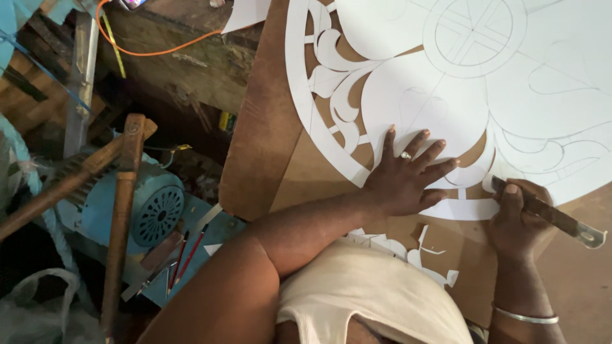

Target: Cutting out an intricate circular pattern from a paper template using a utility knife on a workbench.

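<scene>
With the left hand point(408, 175) spread flat on the large round white paper stencil point(459, 83) and the right hand point(516, 216) gripping a flat metal blade point(548, 213), only the left-of-centre scrollwork was cut out; the pencilled upper-right motifs remained uncut.

Dim, cluttered workshop floor at left: blue electric motor point(150, 207) beside leaning wooden handles point(124, 191), orange cable point(153, 51) over a rough wooden beam point(191, 60), crumpled plastic bag point(38, 312) below.

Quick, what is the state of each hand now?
Left hand: open, fingers spread flat on the white paper stencil.
Right hand: closed on a metal cutting tool.
</scene>
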